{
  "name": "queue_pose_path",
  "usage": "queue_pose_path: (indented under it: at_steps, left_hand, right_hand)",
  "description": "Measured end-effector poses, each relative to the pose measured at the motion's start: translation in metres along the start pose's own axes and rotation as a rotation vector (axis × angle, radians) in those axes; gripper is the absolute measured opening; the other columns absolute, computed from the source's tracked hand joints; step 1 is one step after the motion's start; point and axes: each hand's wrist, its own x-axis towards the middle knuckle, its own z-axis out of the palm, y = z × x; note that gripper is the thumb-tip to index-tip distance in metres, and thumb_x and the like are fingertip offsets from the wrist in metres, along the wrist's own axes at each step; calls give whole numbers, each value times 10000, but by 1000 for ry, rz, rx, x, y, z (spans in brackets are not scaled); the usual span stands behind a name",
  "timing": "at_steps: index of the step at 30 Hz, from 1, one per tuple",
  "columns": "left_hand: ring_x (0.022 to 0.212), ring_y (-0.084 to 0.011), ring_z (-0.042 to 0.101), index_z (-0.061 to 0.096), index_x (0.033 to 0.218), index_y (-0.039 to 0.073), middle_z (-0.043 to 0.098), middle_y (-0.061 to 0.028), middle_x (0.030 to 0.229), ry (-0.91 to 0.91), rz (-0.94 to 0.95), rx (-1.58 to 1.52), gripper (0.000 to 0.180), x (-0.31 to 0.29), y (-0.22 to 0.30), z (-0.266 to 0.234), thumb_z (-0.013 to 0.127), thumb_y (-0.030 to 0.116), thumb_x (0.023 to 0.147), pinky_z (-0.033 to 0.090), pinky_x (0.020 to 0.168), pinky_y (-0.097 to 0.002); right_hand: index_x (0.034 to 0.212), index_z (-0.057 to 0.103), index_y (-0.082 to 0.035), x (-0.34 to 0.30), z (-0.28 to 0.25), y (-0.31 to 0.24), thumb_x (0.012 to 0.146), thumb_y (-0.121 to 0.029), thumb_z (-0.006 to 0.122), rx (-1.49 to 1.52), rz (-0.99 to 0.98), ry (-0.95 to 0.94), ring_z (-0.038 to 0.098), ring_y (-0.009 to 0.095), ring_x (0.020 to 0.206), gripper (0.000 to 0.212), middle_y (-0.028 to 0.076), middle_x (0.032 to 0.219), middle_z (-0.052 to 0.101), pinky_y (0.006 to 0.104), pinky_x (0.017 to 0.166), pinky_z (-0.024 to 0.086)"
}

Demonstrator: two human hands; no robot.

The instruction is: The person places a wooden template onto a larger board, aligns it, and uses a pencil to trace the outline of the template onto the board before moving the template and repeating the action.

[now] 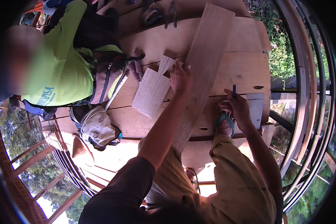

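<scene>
A long brown wooden plank [209, 48] lies slantwise across the floorboards before me. My left hand [181, 77] is at its left edge, fingers curled down; what they grip, if anything, is hidden. Beside those fingers are a narrow pale wooden piece [165, 65] and a larger pale rectangular board [151, 92], which meet at a corner. To the right of the plank, my right hand [238, 107] is closed on a blue pen [234, 90] that points upward. This hand is just over my foot in a green sandal [224, 124].
A person in a lime-green top [69, 71] sits at the left with a dark bag [108, 72]. Nearby lies a pale, stained cloth bag [97, 127]. Pliers [171, 15] and a handsaw grip [151, 15] lie at the far side. Curved rails [306, 74] border the right.
</scene>
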Motion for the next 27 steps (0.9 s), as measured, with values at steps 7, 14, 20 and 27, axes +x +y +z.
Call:
queue_pose_path:
  at_steps: [7,14,20,27]
  left_hand:
    - [1241,-369,653,659,1211,87,731,-163,1235,-222,-51,77,365,27,-6,-20,752,328,953,478,1031,-526]
    - [1093,-385,725,740,1095,52,757,-199,1127,-455,107,330,354,11,-23,-48,767,363,928,554,944,-505]
    - [982,-364,757,741,1118,24,771,-182,1056,-566,160,358,323,-23,-43,-81,768,293,942,580,885,-487]
    - [1305,-432,551,494,1511,19,591,-238,1410,-96,399,205,672,-28,-133,-126,760,268,947,456,1090,-527]
  right_hand:
    - [1171,696,32,64,56,42,1099,-335,587,-211,-120,172,721,187,799,390,103,888,711,336,750,583]
    - [930,697,15,33,40,65,1080,-424,592,-445,64,71,678,162,761,476,78,750,662,328,689,540]
    - [1041,691,20,-4,37,89,1100,-355,568,-178,138,-44,744,207,785,399,99,857,742,318,737,581]
    - [1200,674,21,0,30,26,1121,-219,540,-77,206,78,717,167,713,286,91,931,745,282,690,590]
